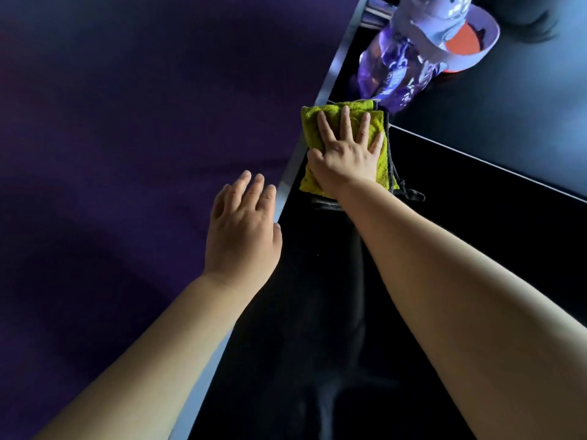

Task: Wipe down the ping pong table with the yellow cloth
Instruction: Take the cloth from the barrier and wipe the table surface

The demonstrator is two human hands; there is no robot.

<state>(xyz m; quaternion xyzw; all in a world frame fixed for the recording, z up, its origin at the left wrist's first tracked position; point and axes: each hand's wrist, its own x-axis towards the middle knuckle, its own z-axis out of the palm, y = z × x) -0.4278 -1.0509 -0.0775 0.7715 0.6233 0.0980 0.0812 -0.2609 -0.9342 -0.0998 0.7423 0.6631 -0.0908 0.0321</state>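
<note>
**So: right palm flat on the cloth, left hand off to the side**

Right hand (346, 154) is pressed palm-down on the yellow cloth (313, 122), fingers spread apart and lying flat — not curled around it or pinching it. The cloth is folded into a thick pad with a dark grey layer peeking out along its 3 o'clock edge, and it sits right at the pale edge strip of the ping pong table (476, 217), a little above the centre of the view.

Left hand (243, 227) is at about 7 o'clock from the cloth, open, fingers loosely together and holding nothing. It's over the table's edge; can't tell if it's actually touching.

Just past the cloth at 1 o'clock lies a clear plastic bottle (390, 74), near a white line on the table, and beyond that a red-faced paddle (467, 42). Everything off the table at 9 o'clock is dark purple floor (127, 138).
</note>
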